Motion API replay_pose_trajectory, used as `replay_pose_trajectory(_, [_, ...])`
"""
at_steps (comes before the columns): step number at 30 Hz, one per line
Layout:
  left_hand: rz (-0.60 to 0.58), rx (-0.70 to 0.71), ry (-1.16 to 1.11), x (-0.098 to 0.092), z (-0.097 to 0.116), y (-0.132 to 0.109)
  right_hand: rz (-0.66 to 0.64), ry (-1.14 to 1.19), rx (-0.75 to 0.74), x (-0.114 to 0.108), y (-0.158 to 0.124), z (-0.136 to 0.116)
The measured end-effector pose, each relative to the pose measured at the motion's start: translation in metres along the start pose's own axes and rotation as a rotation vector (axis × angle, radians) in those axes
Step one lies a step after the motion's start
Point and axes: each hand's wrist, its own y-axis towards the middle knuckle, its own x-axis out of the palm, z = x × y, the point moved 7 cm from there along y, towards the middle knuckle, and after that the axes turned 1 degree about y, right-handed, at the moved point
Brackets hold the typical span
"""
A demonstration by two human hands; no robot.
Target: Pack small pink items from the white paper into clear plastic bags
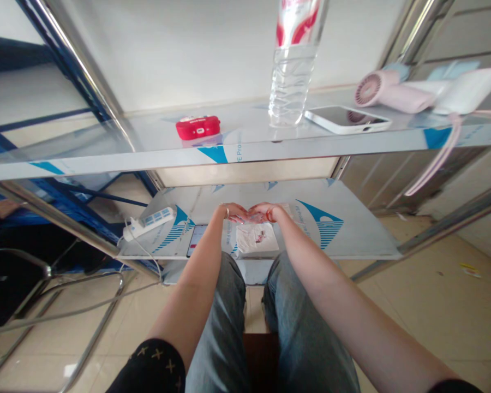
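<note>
My left hand and my right hand meet over the lower shelf, fingers bent inward and fingertips together. Whatever they pinch is too small and blurred to make out. Just in front of them lies a white, square, wrinkled sheet or packet, with several tiny reddish bits on it. Beside my left forearm a dark-edged phone lies flat, partly covered by the arm. Behind my right wrist a pale flat item is partly hidden.
A white power strip with a cable lies left on the lower shelf. Above, the upper shelf holds a red case, water bottle, white phone and pink handheld fan. A metal chair stands left, near another person's hand.
</note>
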Motion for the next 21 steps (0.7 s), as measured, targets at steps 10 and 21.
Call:
replay_pose_trajectory(10, [0.034,-0.08,0.08,0.01,-0.001,-0.005,0.079,-0.088,0.124,-0.015,-0.002,0.018])
replay_pose_trajectory(21, [-0.062,-0.133,0.049,0.024,-0.006,-0.007,0.13,-0.131,0.084,-0.023,0.008,0.02])
